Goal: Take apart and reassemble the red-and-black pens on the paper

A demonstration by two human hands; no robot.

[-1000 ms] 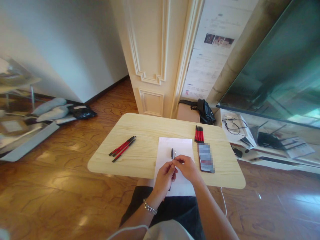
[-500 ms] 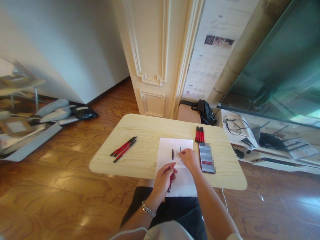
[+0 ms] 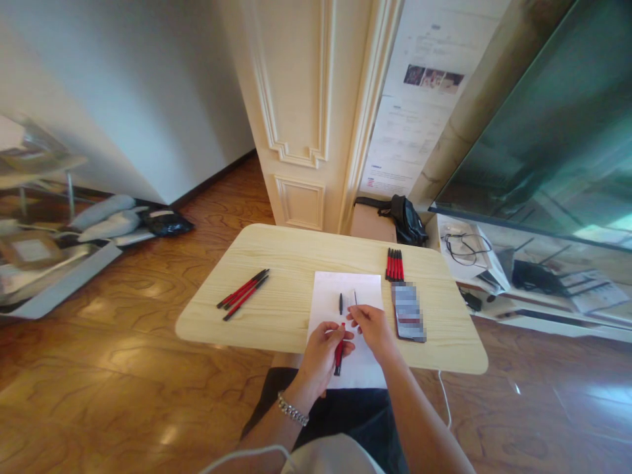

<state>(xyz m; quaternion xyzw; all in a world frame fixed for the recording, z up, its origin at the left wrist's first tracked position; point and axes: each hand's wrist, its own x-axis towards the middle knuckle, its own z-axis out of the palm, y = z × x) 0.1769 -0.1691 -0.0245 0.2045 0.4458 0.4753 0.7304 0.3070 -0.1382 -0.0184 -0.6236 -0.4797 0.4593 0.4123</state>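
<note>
My left hand (image 3: 320, 352) is closed around a red pen barrel (image 3: 338, 360), its dark end pointing down toward me. Just to the right and slightly higher, my right hand (image 3: 372, 327) pinches a thin dark pen refill (image 3: 355, 297), which stands up past the fingertips. Its lower end is hidden by the fingers. Both hands are over a white sheet of paper (image 3: 323, 284), close together but apart. A small black pen part (image 3: 340, 303), perhaps a cap, lies on the sheet above my left hand.
Several red-and-black pens (image 3: 245, 294) lie at the table's left side. More pens (image 3: 394, 264) are lined up side by side at the back right, above a phone (image 3: 407, 313). The light wooden table (image 3: 291, 250) has rounded corners. A black bag (image 3: 407, 220) sits behind it.
My right hand has come down and left with the refill, nearer my left hand. The pen barrel in my left hand has shifted slightly and stands a little more upright.
</note>
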